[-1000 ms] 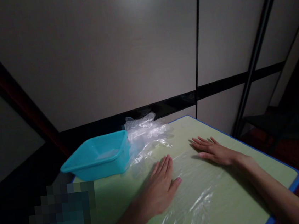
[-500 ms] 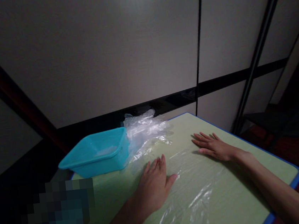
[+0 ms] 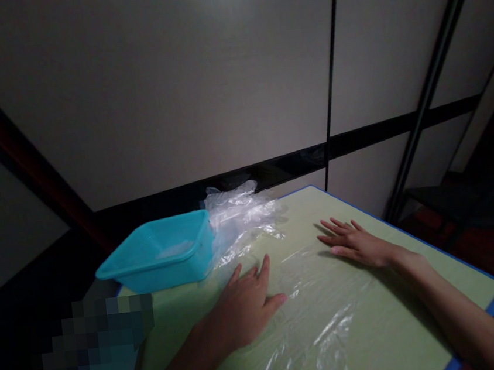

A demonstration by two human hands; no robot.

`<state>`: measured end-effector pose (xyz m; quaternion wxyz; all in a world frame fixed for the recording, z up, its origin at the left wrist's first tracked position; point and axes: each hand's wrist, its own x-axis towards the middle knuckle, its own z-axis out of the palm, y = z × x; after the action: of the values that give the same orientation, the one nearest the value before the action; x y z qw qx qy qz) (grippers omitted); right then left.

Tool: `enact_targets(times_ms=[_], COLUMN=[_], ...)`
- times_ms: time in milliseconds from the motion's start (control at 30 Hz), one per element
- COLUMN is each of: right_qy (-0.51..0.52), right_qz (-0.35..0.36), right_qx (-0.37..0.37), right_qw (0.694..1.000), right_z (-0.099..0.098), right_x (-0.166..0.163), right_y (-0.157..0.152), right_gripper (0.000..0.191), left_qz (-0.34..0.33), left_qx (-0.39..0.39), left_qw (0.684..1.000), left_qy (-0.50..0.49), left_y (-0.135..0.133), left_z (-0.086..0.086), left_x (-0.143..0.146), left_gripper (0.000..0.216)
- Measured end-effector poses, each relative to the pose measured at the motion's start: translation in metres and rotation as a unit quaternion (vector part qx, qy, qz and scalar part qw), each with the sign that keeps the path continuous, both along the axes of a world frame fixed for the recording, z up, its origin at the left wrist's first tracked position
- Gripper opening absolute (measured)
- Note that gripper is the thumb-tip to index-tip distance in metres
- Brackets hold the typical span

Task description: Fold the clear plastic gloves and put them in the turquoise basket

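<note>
A clear disposable plastic glove (image 3: 331,332) lies spread flat on the table, with its finger ends toward me. My left hand (image 3: 246,307) is beside its left side, palm down and fingers spread, holding nothing. On the far right side, my right hand (image 3: 356,246) is palm down with its fingers apart, its thumb near the glove's far end. Whether either palm touches the tabletop is hard to tell. Beyond my left hand, a loose heap of clear plastic gloves (image 3: 243,213) sits against a turquoise plastic basin (image 3: 159,275).
The pale green table (image 3: 395,334) has a blue edge and stands close to light cabinet doors (image 3: 201,84) with a black band. Some whitish material lies inside the basin. A blurred patch covers the lower left. A dark seat-like shape (image 3: 465,203) is at the right.
My left hand has shifted slightly left, away from the flat glove, and its fingers have spread wider. My right hand has hardly moved.
</note>
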<state>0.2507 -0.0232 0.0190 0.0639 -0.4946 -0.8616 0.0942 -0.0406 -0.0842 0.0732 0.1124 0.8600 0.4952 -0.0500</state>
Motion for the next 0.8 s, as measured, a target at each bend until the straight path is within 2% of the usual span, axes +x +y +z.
enact_targets(times_ms=[133, 300, 433, 500, 533, 600, 667, 733, 800], right_qy=[-0.004, -0.006, -0.003, 0.006, 0.010, 0.011, 0.010, 0.010, 0.013], right_qz=[-0.011, -0.039, -0.048, -0.048, -0.047, -0.043, -0.036, -0.030, -0.027], right_qx=[0.006, 0.017, 0.044, 0.063, 0.071, 0.082, 0.091, 0.099, 0.105], right_qw=[1.000, 0.999, 0.998, 0.997, 0.996, 0.996, 0.995, 0.995, 0.994], right_z=[-0.001, -0.005, -0.007, -0.006, -0.006, -0.005, -0.004, -0.005, -0.005], right_x=[0.001, 0.001, -0.001, -0.003, -0.004, -0.005, -0.005, -0.005, -0.005], right_y=[0.002, 0.008, 0.012, 0.013, 0.012, 0.012, 0.011, 0.011, 0.012], right_gripper=[0.056, 0.055, 0.055, 0.055, 0.054, 0.054, 0.054, 0.054, 0.053], left_qz=[0.008, 0.013, -0.001, -0.043, -0.082, -0.179, -0.276, -0.346, -0.375], left_qx=[0.016, 0.046, 0.125, 0.144, 0.128, 0.075, 0.057, 0.064, 0.087], left_qw=[1.000, 0.999, 0.991, 0.986, 0.986, 0.979, 0.959, 0.936, 0.923], left_qy=[0.004, -0.009, -0.045, -0.068, -0.073, -0.055, -0.032, -0.005, 0.018], left_y=[0.004, 0.011, 0.005, -0.006, -0.012, -0.026, -0.038, -0.046, -0.050], left_z=[-0.007, -0.025, -0.027, -0.019, -0.013, 0.000, 0.010, 0.013, 0.011], left_x=[0.001, 0.002, 0.011, 0.018, 0.021, 0.028, 0.032, 0.036, 0.037], left_gripper=[0.065, 0.064, 0.060, 0.050, 0.041, 0.029, 0.029, 0.025, 0.014])
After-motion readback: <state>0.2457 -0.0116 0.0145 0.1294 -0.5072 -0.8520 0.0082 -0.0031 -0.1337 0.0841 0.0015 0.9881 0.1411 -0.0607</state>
